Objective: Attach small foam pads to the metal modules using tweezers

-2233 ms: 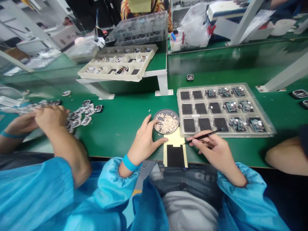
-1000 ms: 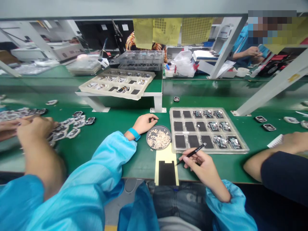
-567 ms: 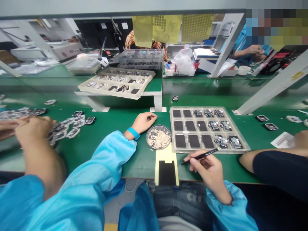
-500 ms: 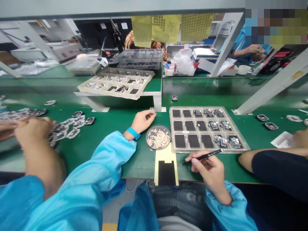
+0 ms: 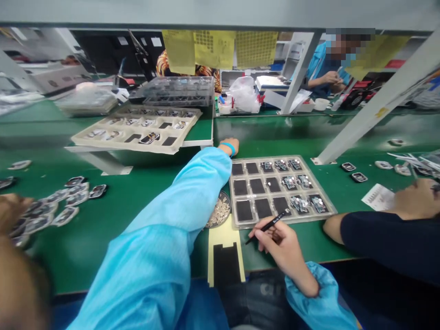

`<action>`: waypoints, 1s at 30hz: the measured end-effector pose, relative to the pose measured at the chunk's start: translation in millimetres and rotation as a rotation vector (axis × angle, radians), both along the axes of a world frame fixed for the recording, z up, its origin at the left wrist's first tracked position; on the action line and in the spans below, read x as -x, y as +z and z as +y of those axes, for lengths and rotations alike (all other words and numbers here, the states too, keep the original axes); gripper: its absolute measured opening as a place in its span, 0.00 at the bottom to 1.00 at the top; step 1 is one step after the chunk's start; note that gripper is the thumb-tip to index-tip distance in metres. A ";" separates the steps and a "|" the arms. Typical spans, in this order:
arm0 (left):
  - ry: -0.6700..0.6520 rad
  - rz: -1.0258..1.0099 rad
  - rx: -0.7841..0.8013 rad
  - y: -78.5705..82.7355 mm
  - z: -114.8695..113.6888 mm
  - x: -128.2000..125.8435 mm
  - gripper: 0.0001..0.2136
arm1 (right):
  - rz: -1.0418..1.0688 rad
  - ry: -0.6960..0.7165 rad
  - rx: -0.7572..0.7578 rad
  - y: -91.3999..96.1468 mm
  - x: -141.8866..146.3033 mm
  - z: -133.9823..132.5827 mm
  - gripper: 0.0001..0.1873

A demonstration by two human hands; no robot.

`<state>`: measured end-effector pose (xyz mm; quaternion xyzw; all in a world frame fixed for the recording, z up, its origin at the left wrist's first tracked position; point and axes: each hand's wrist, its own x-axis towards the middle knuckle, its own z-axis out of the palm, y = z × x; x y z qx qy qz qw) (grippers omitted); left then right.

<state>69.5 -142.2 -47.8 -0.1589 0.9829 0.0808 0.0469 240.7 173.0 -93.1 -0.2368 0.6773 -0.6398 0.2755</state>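
Note:
My left arm in a blue sleeve stretches forward over the green bench. My left hand (image 5: 231, 142) is at the far left corner of the clear tray (image 5: 285, 220) of black pads and small circuit parts; its fingers are hidden behind the wrist. My right hand (image 5: 277, 243) is closed on a thin black tool (image 5: 270, 224), whose tip points down-left near the tray's front edge. A round dish of small beige pieces (image 5: 219, 212) is partly covered by my sleeve. A yellow sheet with a black piece on it (image 5: 224, 256) lies at the bench edge.
A beige tray of parts (image 5: 137, 133) sits on a white stand at the back left. Several loose parts (image 5: 68, 201) lie at the left, by a co-worker's hand (image 5: 13, 211). Another person's dark-sleeved arm (image 5: 378, 238) rests at the right. A slanted white post (image 5: 364, 119) crosses behind.
My left hand left the dish's side and reached forward to the tray's far corner. My view swung right. My right hand still holds the tool near the tray's front edge.

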 end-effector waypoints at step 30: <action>0.088 0.072 -1.488 -8.1 91.3 -266.4 0.11 | 0.322 0.029 -0.124 -2.2 -5.0 -0.9 0.10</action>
